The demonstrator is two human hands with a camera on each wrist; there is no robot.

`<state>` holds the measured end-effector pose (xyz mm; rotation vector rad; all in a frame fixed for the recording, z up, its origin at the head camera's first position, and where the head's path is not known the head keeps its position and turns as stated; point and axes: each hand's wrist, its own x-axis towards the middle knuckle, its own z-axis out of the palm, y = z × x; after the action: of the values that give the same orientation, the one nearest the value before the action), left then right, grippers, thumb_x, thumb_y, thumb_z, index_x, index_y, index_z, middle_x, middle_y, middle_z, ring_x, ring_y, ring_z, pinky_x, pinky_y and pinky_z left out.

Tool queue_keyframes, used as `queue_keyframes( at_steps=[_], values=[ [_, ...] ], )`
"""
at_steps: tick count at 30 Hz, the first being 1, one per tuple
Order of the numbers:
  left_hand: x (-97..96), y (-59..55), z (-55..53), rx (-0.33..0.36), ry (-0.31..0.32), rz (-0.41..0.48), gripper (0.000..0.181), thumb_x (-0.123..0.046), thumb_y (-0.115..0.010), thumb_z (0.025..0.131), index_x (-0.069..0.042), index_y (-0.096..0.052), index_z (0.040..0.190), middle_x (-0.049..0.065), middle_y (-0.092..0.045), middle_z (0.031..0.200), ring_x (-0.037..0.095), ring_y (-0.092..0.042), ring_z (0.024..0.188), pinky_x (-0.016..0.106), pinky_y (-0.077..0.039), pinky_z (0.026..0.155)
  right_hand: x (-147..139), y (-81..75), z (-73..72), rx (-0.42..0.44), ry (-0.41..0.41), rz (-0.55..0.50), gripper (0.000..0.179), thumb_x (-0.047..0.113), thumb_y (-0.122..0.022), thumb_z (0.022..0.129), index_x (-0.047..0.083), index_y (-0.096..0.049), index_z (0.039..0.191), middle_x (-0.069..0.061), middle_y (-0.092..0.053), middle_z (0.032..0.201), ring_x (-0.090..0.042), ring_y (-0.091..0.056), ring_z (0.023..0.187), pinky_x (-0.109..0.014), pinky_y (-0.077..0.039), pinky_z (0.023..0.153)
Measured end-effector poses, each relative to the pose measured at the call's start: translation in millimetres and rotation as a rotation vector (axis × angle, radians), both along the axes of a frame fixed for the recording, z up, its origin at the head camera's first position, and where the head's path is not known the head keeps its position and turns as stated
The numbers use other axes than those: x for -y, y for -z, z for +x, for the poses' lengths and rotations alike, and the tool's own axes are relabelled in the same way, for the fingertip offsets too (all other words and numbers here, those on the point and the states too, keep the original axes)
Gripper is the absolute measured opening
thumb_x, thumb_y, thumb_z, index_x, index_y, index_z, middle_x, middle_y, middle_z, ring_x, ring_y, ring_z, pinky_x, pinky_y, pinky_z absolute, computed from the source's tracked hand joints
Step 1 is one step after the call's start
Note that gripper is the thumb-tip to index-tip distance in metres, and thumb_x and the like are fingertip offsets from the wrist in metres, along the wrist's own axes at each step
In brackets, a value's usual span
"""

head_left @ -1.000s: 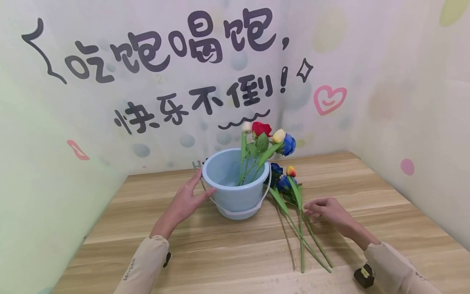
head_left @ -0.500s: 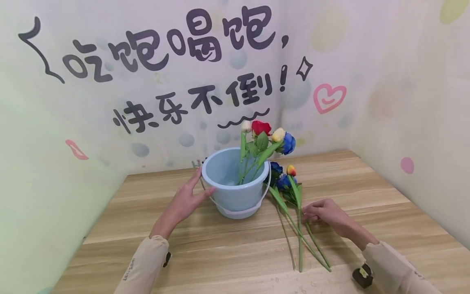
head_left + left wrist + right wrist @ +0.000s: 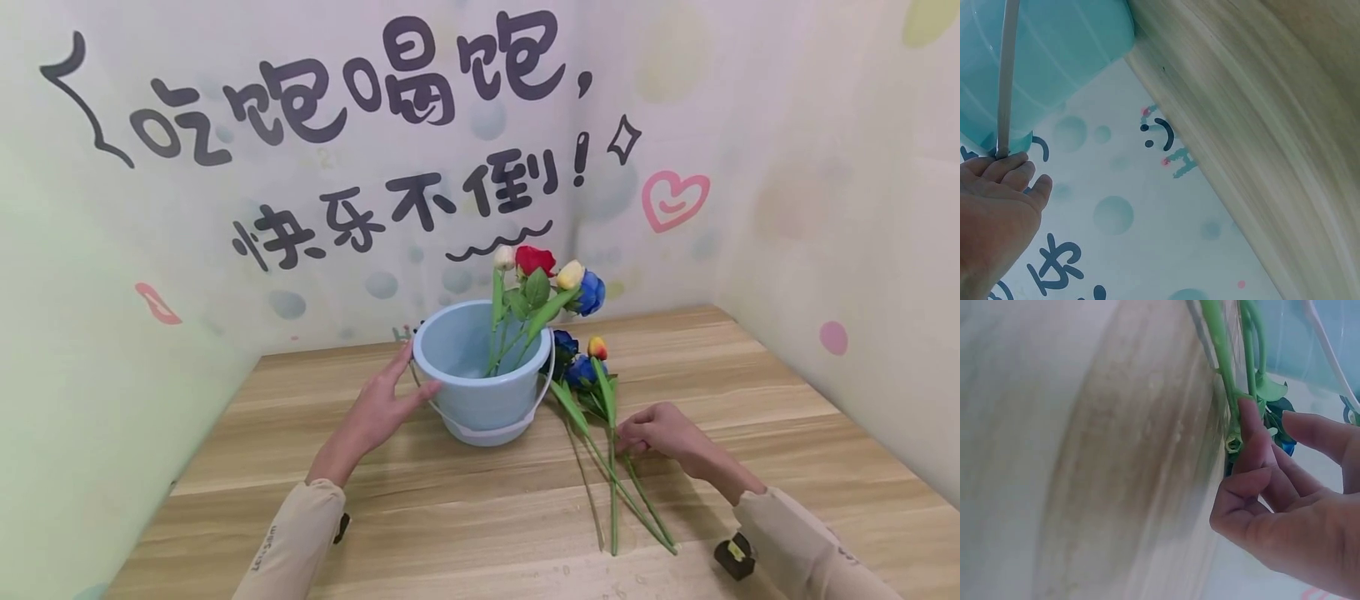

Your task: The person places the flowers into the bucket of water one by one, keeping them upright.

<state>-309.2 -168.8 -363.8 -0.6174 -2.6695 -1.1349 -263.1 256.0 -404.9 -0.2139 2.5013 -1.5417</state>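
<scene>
A light blue bucket point(image 3: 487, 408) stands upright on the table, its white handle hanging down in front. My left hand point(image 3: 382, 407) rests against its left side, fingers at the rim and thumb across the front. Leaning in the bucket are a white tulip point(image 3: 504, 257), a red rose point(image 3: 534, 261), a pale yellow tulip point(image 3: 570, 275) and a blue rose point(image 3: 591, 293). My right hand point(image 3: 660, 431) is at the stems lying right of the bucket; in the right wrist view its index finger touches a green stem point(image 3: 1222, 356), thumb apart. An orange-red tulip point(image 3: 597, 347) and blue roses point(image 3: 583, 371) lie there.
The wooden table point(image 3: 300, 533) meets a printed wall sheet point(image 3: 337, 192) behind the bucket and on both sides. Several stems point(image 3: 613, 508) cross one another, their ends toward the front edge. A black wrist device point(image 3: 735, 557) sits under the right sleeve.
My right hand has shifted slightly left, closer in among the stems, and a stem has moved a little. The left hand and bucket have stayed in place.
</scene>
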Motion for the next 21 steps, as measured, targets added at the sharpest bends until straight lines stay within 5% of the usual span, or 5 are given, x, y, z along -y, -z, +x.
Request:
queue_keyframes(
  at_steps=[7,21],
  values=[
    [-1.3,-0.8,-1.3,0.005,-0.003,0.003,0.090,-0.058,-0.064,0.098,-0.020,-0.022,0.167,0.008,-0.020,0.170,0.036,-0.021,0.154,0.064,-0.024,0.118,4.6,-3.3,-0.6,0.004,0.023,0.058,0.022,0.001,-0.057,0.098,-0.013,-0.075,0.097,-0.008,-0.073,0.087,-0.015,-0.055,0.072,-0.024,-0.044,0.060],
    [-0.3,1.8,-1.7,0.007,-0.006,0.015,0.090,-0.058,-0.065,0.097,-0.022,-0.022,0.167,0.007,-0.019,0.170,0.035,-0.021,0.155,0.065,-0.024,0.118,10.4,4.0,-3.2,0.014,0.067,0.016,0.017,0.000,-0.066,0.096,-0.015,-0.074,0.100,-0.013,-0.075,0.081,-0.013,-0.056,0.064,-0.022,-0.045,0.056]
  ],
)
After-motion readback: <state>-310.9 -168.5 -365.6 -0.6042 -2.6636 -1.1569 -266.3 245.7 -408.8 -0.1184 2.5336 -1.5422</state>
